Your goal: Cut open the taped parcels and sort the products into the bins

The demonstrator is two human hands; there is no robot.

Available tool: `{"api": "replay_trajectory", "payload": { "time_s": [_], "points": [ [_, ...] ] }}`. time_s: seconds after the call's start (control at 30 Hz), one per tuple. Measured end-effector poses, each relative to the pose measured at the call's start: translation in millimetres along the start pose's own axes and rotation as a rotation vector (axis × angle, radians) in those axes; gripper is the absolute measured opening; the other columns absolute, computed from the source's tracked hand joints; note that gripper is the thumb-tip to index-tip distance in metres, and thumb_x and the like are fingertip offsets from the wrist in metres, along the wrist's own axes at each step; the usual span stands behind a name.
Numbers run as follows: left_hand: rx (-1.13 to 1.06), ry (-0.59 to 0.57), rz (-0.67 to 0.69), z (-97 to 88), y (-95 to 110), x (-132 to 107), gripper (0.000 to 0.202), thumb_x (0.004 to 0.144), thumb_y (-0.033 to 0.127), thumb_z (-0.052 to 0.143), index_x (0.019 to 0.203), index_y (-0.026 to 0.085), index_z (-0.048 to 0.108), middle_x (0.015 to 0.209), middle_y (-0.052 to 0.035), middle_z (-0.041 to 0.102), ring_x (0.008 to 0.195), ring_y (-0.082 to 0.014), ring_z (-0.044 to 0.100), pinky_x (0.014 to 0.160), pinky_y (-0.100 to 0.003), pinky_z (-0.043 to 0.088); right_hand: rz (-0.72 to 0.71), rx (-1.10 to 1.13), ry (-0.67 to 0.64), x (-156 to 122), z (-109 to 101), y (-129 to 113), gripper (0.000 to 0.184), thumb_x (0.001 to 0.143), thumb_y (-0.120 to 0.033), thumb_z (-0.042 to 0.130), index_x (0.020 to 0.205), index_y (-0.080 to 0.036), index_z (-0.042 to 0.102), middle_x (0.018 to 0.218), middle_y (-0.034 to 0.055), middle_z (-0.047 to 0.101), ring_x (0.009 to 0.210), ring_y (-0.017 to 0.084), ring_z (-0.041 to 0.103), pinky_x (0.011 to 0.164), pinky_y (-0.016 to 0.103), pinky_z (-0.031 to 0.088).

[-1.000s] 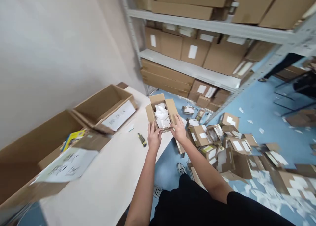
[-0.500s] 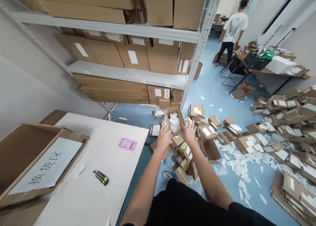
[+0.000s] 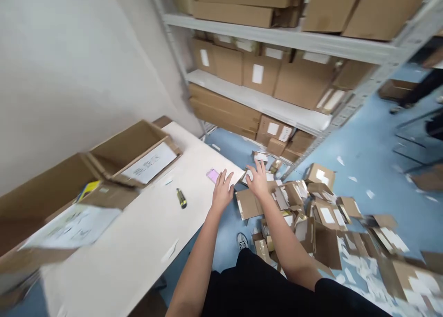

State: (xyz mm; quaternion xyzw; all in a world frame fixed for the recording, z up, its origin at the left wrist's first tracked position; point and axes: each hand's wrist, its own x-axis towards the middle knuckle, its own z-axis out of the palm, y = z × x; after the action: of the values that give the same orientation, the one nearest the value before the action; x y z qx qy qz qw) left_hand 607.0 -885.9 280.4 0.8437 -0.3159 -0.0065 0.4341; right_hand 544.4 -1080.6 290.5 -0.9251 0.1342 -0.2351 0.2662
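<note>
Pink notepad (image 3: 213,176) lies near the corner of the white table (image 3: 145,243), spread left hand (image 3: 221,197) over its edge, spread right hand (image 3: 259,183) beyond

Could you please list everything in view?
Table: one, white, left.
Open boxes: two, brown, on table.
Paper signs: two, white, on open boxes.
Unclear item: one, yellow, left box.
Utility knife: one, black and yellow, on table.
Flat item: one, pink, table corner.
Shelving rack: one, grey, beyond table.
Shelf boxes: many, brown, on rack.
Wall: one, pale, upper left.
Floor: one, blue, right.
Floor boxes: many, brown, right of table.
Paper scraps: many, white, on floor.
Other person: one, dark trousers, upper right.
Shoe: one, white, lower centre.
Left hand: one, bare, beside flat item.
Right hand: one, bare, over floor boxes.
</note>
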Motion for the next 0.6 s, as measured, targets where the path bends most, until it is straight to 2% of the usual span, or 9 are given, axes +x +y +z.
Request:
{"api": "replay_trajectory", "payload": {
  "time_s": [0.1, 0.2, 0.3, 0.37, 0.43, 0.5, 0.57, 0.6],
  "points": [
    [0.082, 0.127, -0.078, -58.0, -17, -34, 0.058, 0.093, 0.02, 0.06, 0.151, 0.026, 0.055, 0.168, -0.0068, 0.037, 0.159, -0.0346, 0.025, 0.131, -0.056, 0.022, -0.154, 0.097, -0.092, 10, 35, -59, 0.051, 0.093, -0.022, 0.055, 0.144, -0.022, 0.06, 0.169, 0.0094, 0.032, 0.161, 0.036, 0.009, 0.127, 0.059, 0.025],
    [0.165, 0.275, -0.168, -119.8, -30, -86, 0.058, 0.094, 0.02, 0.059, 0.151, 0.026, 0.054, 0.169, -0.0088, 0.035, 0.159, -0.0358, 0.024, 0.13, -0.057, 0.024, -0.306, 0.175, -0.184, 2, 70, -127, 0.051, 0.094, -0.021, 0.055, 0.145, -0.021, 0.06, 0.169, 0.01, 0.031, 0.161, 0.035, 0.01, 0.127, 0.057, 0.027],
    [0.25, 0.434, -0.266, -177.9, -33, -151, 0.059, 0.093, 0.02, 0.061, 0.151, 0.025, 0.052, 0.168, -0.0116, 0.037, 0.157, -0.0361, 0.028, 0.128, -0.058, 0.028, -0.458, 0.246, -0.272, -27, 100, -201, 0.051, 0.093, -0.019, 0.055, 0.144, -0.021, 0.061, 0.168, 0.0112, 0.033, 0.16, 0.035, 0.014, 0.126, 0.058, 0.029],
    [0.316, 0.542, -0.334, -215.5, -27, -198, 0.058, 0.094, 0.019, 0.06, 0.151, 0.024, 0.051, 0.166, -0.013, 0.039, 0.155, -0.0346, 0.032, 0.127, -0.058, 0.032, -0.556, 0.294, -0.317, -56, 120, -251, 0.049, 0.093, -0.019, 0.056, 0.142, -0.021, 0.062, 0.167, 0.0123, 0.035, 0.16, 0.036, 0.017, 0.124, 0.061, 0.031],
    [0.39, 0.648, -0.381, -255.0, -13, -247, 0.055, 0.094, 0.018, 0.059, 0.148, 0.024, 0.051, 0.16, -0.0141, 0.046, 0.151, -0.0318, 0.04, 0.124, -0.055, 0.038, -0.647, 0.341, -0.344, -91, 138, -300, 0.047, 0.093, -0.019, 0.057, 0.139, -0.021, 0.064, 0.165, 0.0135, 0.038, 0.159, 0.037, 0.02, 0.123, 0.062, 0.034],
    [0.463, 0.771, -0.392, -295.0, 14, -302, 0.051, 0.096, 0.019, 0.059, 0.146, 0.024, 0.051, 0.148, -0.0141, 0.057, 0.14, -0.0273, 0.054, 0.116, -0.049, 0.048, -0.737, 0.385, -0.372, -130, 157, -348, 0.045, 0.093, -0.02, 0.057, 0.137, -0.02, 0.065, 0.164, 0.0146, 0.04, 0.158, 0.037, 0.021, 0.121, 0.063, 0.036],
    [0.523, 0.97, -0.378, -329.2, 55, -365, 0.048, 0.097, 0.022, 0.059, 0.145, 0.025, 0.05, 0.126, -0.0094, 0.068, 0.109, -0.019, 0.07, 0.097, -0.037, 0.06, -0.827, 0.427, -0.417, -172, 175, -394, 0.044, 0.093, -0.02, 0.056, 0.136, -0.02, 0.065, 0.163, 0.0148, 0.04, 0.158, 0.038, 0.021, 0.121, 0.064, 0.036],
    [0.568, 1.106, -0.383, -341.6, 80, -399, 0.048, 0.097, 0.024, 0.062, 0.144, 0.027, 0.05, 0.114, -0.0056, 0.07, 0.092, -0.0155, 0.072, 0.086, -0.032, 0.062, -0.869, 0.447, -0.444, -194, 184, -417, 0.044, 0.093, -0.021, 0.057, 0.136, -0.02, 0.065, 0.163, 0.0148, 0.04, 0.158, 0.038, 0.021, 0.121, 0.064, 0.036]
  ]
}}
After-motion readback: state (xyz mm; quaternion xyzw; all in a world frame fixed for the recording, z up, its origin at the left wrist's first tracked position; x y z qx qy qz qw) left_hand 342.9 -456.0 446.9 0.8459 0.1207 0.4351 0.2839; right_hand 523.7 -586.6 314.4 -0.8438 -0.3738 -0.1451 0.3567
